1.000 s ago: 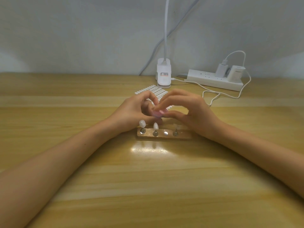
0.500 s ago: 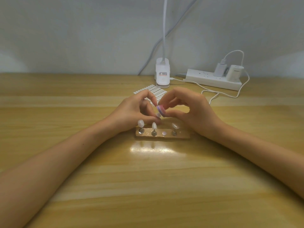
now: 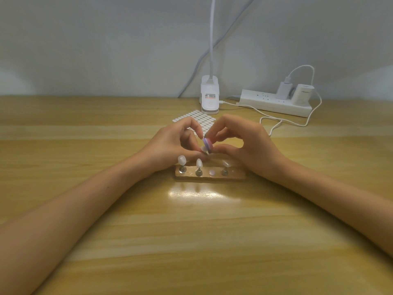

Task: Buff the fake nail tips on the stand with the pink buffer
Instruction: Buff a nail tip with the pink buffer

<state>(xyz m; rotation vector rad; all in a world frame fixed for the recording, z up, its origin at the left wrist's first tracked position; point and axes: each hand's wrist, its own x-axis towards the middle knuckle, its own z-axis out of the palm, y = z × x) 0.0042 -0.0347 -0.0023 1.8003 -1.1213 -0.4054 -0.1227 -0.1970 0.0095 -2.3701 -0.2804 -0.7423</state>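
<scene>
The small round pink buffer with a purple band [image 3: 207,145] sat on edge between the thumb and fingertips of the right hand [image 3: 244,145], just above and behind the wooden stand. One second before, it had read only as a flat, pale pink smear between the fingers. Half a second before, it had turned to show its pink and purple layers, and it kept that attitude at almost the same spot. I took this as a short buffing stroke with a reversal, not a repositioning. The right hand's fingers were curled tight on the buffer, the thumb beneath. The buffer's face touched a pale, translucent loose nail tip [image 3: 203,149], which the left hand [image 3: 170,145] pinched between curled forefinger and thumb. I could not tell whether the tip's peg came with it. On the flat light-wood stand [image 3: 236,176], three white tips remained on metal pegs: left tip [image 3: 182,160], middle tip [image 3: 199,162] and right tip [image 3: 225,163]. A bare white spot [image 3: 212,172] lay between the last two, so my judgement was that the held tip belonged there. None of the three had shifted across the frames. Work therefore appeared to be mid-way on one tip, with others possibly pending. Behind the hands lay a white sticker sheet [image 3: 200,119], a white clip lamp base [image 3: 210,99] and a white power strip [image 3: 274,103] on the wooden table [image 3: 191,241].
</scene>
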